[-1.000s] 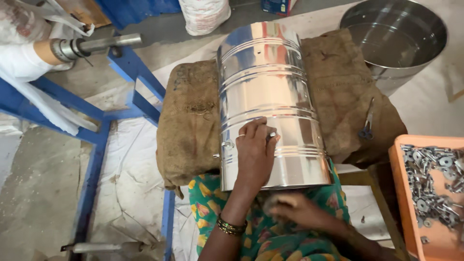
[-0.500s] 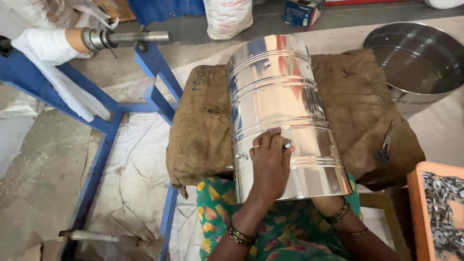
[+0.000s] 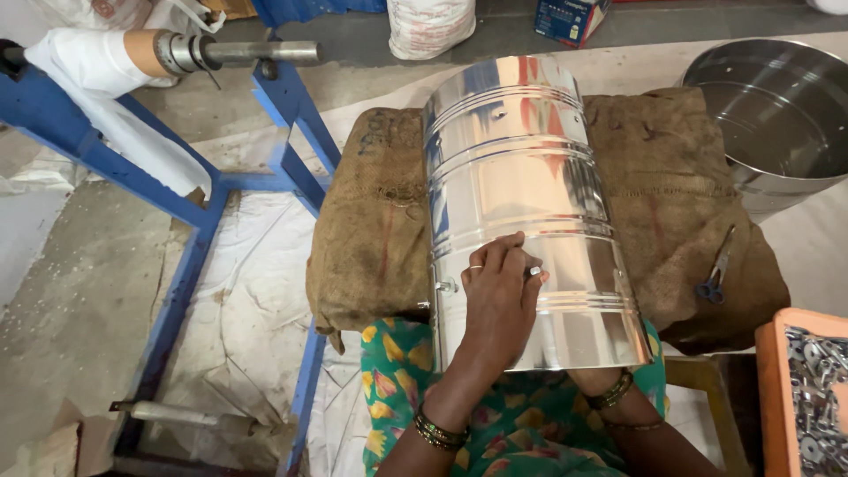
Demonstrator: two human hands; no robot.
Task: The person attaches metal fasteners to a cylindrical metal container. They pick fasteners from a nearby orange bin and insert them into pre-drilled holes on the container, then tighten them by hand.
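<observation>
A shiny steel drum (image 3: 517,185) lies on its side across a brown burlap sack (image 3: 371,221), its open end toward me. My left hand (image 3: 499,296) rests on top of the drum near that end, fingertips pinching a small metal fitting (image 3: 533,271) against the wall. Only the wrist and bangles (image 3: 611,390) of my right arm show; the hand reaches inside the drum and is hidden. A small stud (image 3: 444,285) sticks out of the drum's left side.
A large steel basin (image 3: 777,115) stands at the back right. An orange tray (image 3: 799,389) of several small metal parts sits at the right edge. Pliers (image 3: 717,269) lie on the sack. A blue metal frame (image 3: 221,203) with a steel spindle (image 3: 234,53) stands left.
My right hand went from below the drum's rim to inside the drum. The view shifted, so the drum sits more to the right. My left hand stays on the drum.
</observation>
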